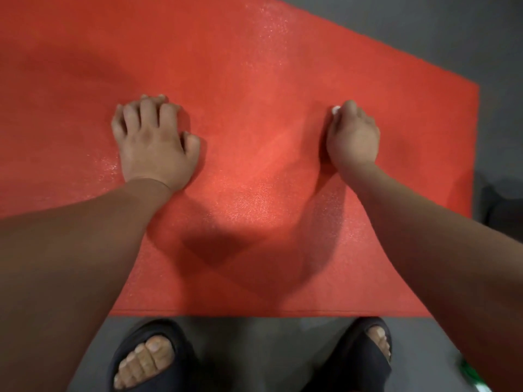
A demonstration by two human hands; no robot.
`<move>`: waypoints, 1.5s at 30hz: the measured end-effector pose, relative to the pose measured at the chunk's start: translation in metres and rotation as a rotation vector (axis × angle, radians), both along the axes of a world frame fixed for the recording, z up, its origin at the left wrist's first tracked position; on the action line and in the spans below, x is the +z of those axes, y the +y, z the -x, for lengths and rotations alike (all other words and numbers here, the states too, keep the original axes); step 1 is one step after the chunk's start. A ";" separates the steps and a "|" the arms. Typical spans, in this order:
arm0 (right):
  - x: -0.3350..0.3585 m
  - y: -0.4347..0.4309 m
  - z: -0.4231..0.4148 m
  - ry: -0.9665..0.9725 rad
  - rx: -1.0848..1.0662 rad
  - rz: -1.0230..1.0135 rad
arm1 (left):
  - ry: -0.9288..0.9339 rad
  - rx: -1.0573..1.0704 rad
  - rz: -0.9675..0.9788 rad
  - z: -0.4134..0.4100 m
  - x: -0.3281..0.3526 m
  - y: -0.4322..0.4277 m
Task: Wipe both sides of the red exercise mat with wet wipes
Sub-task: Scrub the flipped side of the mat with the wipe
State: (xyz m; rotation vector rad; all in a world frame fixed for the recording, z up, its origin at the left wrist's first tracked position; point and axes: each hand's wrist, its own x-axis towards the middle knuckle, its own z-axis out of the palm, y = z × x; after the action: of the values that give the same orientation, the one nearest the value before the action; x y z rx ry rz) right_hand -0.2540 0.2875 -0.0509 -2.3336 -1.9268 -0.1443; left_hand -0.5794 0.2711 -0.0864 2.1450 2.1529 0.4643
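I see a smooth grey floor (254, 349) along the near edge and again in the far right corner, matte and dimly lit. At the right edge a dark, blurred shape (501, 202) sits on it; I cannot tell what it is. Near right lies a small green and white object (471, 374).

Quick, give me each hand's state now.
Left hand: holds nothing, fingers spread, pressing the red mat.
Right hand: grips a white wet wipe.

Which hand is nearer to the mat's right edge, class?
Right. The right hand, gripping a white wipe, presses the red mat short of that edge; the left hand rests much further across the mat.
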 end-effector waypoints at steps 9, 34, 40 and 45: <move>0.004 -0.086 0.089 0.156 0.827 0.238 | 0.010 0.013 0.032 -0.002 0.003 0.000; 0.001 0.113 0.097 0.017 0.475 0.062 | -0.045 0.143 0.035 0.020 0.001 0.044; 0.008 0.047 0.134 0.110 0.831 0.306 | -0.033 0.165 0.027 0.020 -0.001 0.047; 0.013 0.045 0.118 -0.032 1.253 0.374 | -0.023 0.169 0.028 0.019 -0.001 0.047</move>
State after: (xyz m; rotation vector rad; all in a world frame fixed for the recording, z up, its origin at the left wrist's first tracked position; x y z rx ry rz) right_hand -0.3723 0.3321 -0.0380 -0.8204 -3.1650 0.3086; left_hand -0.5980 0.3182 -0.0871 1.9424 2.3241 0.4649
